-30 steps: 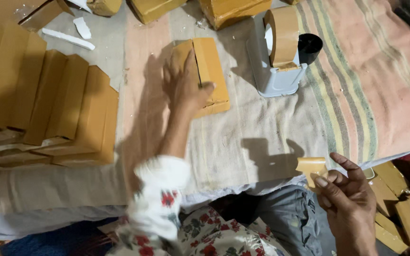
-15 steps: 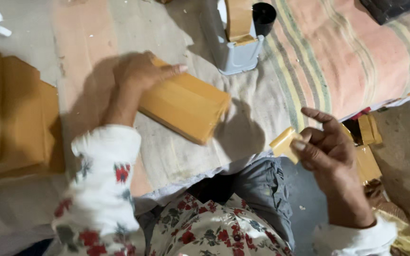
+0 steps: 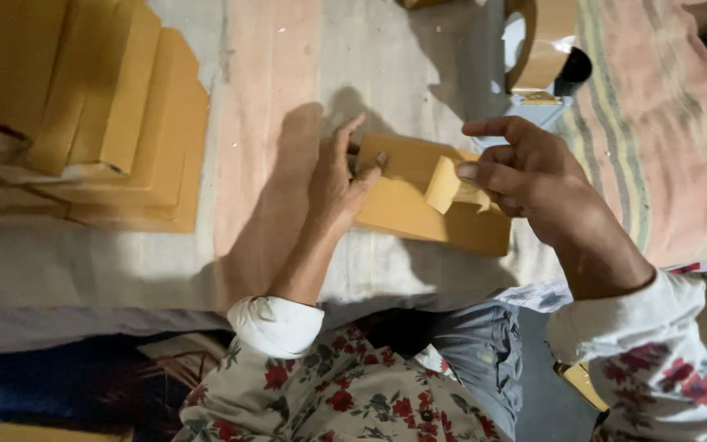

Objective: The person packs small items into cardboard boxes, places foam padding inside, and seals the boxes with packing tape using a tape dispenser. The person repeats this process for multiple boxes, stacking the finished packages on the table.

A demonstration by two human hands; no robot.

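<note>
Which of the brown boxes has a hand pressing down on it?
The flat brown box lying alone in the middle of the cloth; the left hand presses on it. The stacked boxes at the left go untouched.

the box [image 3: 427,205] under both hands is matt brown cardboard, smooth. the strip [image 3: 450,187] pinched in the right hand [image 3: 533,176] looks like tan tape, faintly glossy. at upper left the stack [image 3: 108,115] of boxes is the same dull cardboard. the cloth [image 3: 272,98] beneath is coarse woven fabric, faded and striped. at upper right the dispenser [image 3: 546,102] has pale smooth metal or plastic, and its roll [image 3: 543,41] shines.
</note>
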